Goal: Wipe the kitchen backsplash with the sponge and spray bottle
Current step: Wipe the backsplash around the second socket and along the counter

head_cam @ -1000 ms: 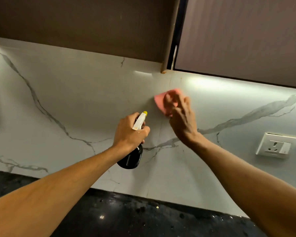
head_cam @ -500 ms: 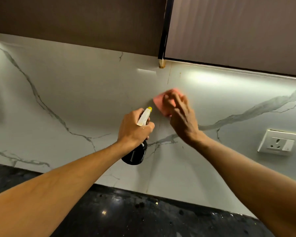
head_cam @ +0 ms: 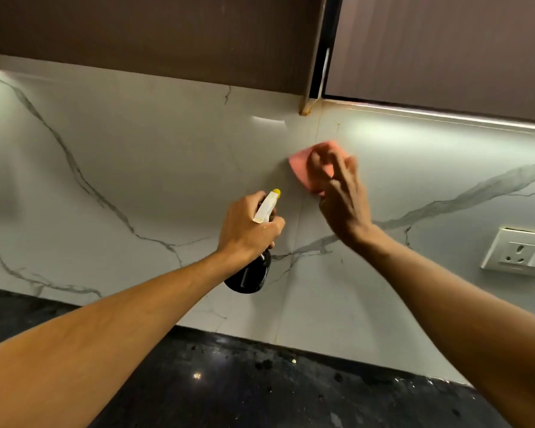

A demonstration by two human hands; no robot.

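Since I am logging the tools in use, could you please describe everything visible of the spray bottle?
The spray bottle has a dark, rounded body, a white trigger head and a yellow nozzle tip. The left hand grips its neck, hiding the trigger. It is held in the air, tilted, nozzle up toward the marble-look backsplash, below and left of the pink sponge, apart from it. No spray is visible.
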